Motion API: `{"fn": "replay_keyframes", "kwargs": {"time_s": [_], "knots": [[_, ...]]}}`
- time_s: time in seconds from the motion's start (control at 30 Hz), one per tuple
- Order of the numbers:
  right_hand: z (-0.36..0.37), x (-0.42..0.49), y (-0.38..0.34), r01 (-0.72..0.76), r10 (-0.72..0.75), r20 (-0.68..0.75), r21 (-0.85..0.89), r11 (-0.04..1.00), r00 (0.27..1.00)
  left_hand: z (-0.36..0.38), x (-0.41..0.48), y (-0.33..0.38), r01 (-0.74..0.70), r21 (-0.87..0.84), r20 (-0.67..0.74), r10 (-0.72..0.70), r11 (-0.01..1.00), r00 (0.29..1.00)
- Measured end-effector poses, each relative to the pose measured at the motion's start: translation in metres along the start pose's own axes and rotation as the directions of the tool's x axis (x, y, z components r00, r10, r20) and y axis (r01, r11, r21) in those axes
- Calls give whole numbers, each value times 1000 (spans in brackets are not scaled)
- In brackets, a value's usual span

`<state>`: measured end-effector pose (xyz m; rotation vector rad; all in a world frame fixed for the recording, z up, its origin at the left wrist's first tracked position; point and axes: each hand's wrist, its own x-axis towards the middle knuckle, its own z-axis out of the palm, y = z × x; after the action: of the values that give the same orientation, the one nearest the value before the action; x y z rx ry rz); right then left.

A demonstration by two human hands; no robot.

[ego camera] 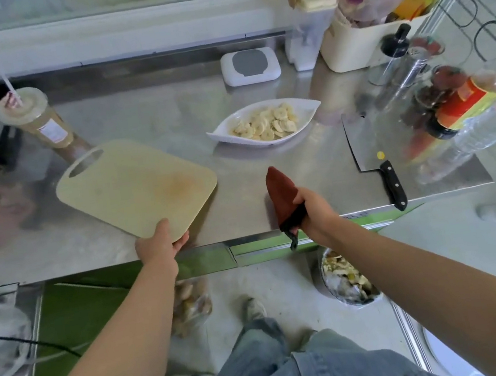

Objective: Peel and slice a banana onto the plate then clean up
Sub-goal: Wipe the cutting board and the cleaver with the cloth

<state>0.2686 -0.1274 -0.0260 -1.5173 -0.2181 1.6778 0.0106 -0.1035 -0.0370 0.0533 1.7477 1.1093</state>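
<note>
Banana slices (269,123) fill a white leaf-shaped plate (306,113) at the middle of the steel counter. My left hand (158,242) grips the near edge of a beige cutting board (132,186), thumb on top, with the board tilted up off the counter. My right hand (312,210) holds a dark red cloth (282,195) near the counter's front edge, to the right of the board. A cleaver (363,143) with a black handle lies on the counter at the right.
A drink cup with a straw (34,119) stands at back left, and a white box (250,66) at the back. Bottles and jars (455,109) crowd the right side. On the floor below sits a bin of peels (348,276).
</note>
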Motion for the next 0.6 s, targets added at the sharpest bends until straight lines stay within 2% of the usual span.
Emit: {"fn": "replay_keyframes", "kwargs": {"time_s": [0.07,0.13,0.2,0.23,0.27,0.3,0.33,0.37,0.4,0.43,0.47,0.53,0.6], "knots": [[3,4,0,20,-20,0,-18,1000,1000,0,8,0,-28,213,-51,40,977,998],[6,7,0,49,-52,-21,-133,990,998,2,8,0,-44,473,-118,113,880,987],[11,6,-1,102,-106,-4,-251,963,994,7,3,-2,-41,735,-169,242,676,955],[13,5,-1,125,-128,10,-304,944,992,12,-2,-5,-92,804,-139,337,587,931],[17,4,0,144,-146,21,-343,928,989,21,-9,-7,-193,809,-54,398,555,916],[20,2,1,157,-154,39,-352,923,987,31,-17,-9,-322,729,77,395,604,915],[23,4,4,168,-158,57,-344,924,986,43,-28,-11,-387,565,236,307,728,922],[25,4,5,174,-155,87,-318,932,984,55,-43,-15,-332,397,420,152,855,895],[27,3,7,175,-141,131,-301,937,981,65,-58,-20,-244,320,586,11,915,811],[26,2,8,180,-129,185,-289,940,974,74,-69,-27,-216,313,693,-67,925,718],[23,-1,6,183,-115,238,-288,940,965,82,-77,-35,-275,354,732,-82,894,676],[7,-2,2,168,-82,288,-289,943,954,91,-72,-52,-461,443,671,57,769,740],[-17,2,-3,178,-70,305,-342,923,950,93,-58,-59,-524,513,571,185,680,800]]}}
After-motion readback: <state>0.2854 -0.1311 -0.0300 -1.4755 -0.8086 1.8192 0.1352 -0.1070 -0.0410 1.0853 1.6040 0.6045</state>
